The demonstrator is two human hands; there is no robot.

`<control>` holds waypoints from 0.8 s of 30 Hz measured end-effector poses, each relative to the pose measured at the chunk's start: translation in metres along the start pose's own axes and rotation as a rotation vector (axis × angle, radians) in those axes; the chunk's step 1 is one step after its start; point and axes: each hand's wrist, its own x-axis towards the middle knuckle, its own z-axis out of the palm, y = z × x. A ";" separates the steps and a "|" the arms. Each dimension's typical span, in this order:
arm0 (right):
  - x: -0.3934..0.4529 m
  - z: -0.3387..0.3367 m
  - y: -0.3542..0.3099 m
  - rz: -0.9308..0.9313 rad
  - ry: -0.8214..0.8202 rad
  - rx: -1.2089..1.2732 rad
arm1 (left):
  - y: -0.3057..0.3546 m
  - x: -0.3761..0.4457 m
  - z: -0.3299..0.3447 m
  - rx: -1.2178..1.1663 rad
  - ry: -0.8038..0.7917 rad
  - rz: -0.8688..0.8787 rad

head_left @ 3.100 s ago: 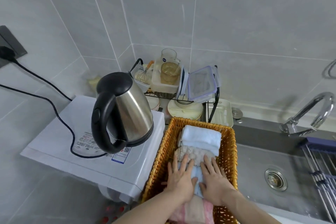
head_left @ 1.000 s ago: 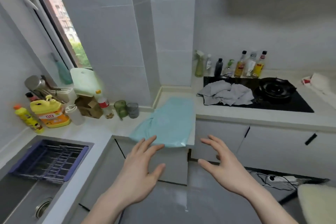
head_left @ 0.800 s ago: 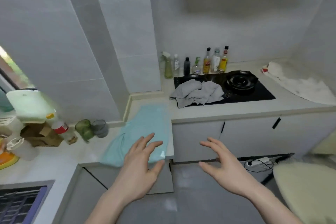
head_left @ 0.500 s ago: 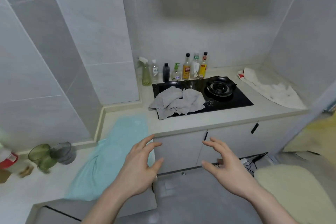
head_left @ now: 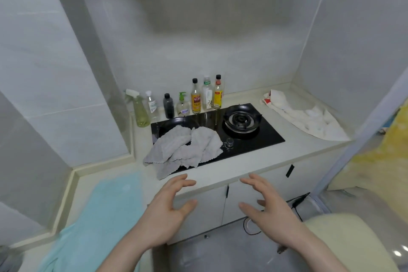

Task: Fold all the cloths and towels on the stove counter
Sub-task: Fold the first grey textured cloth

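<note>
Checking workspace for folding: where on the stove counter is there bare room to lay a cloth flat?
Bare counter runs along the front edge, between the black stovetop and the cabinet doors, and between the stovetop and the white towel. Crowded: the grey cloth covers the left burner, bottles line the back wall, and the blue towel covers the left counter.

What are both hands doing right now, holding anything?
Left hand: open, fingers spread, holding nothing.
Right hand: open, fingers spread, holding nothing.
</note>
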 end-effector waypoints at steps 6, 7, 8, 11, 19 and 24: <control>0.077 -0.058 0.030 -0.032 -0.061 -0.005 | 0.024 0.075 0.034 0.004 0.094 -0.053; 0.088 -0.067 0.034 -0.037 -0.083 -0.014 | 0.027 0.084 0.039 0.002 0.107 -0.062; 0.099 -0.075 0.037 -0.048 -0.103 -0.021 | 0.029 0.093 0.045 -0.001 0.119 -0.067; 0.130 -0.092 0.044 -0.057 -0.143 -0.025 | 0.029 0.112 0.057 -0.014 0.128 -0.111; 0.197 -0.094 0.063 -0.014 -0.192 -0.018 | -0.008 0.169 0.042 0.038 0.105 -0.261; 0.230 -0.079 0.069 -0.008 -0.227 -0.012 | -0.046 0.219 0.028 0.040 0.127 -0.358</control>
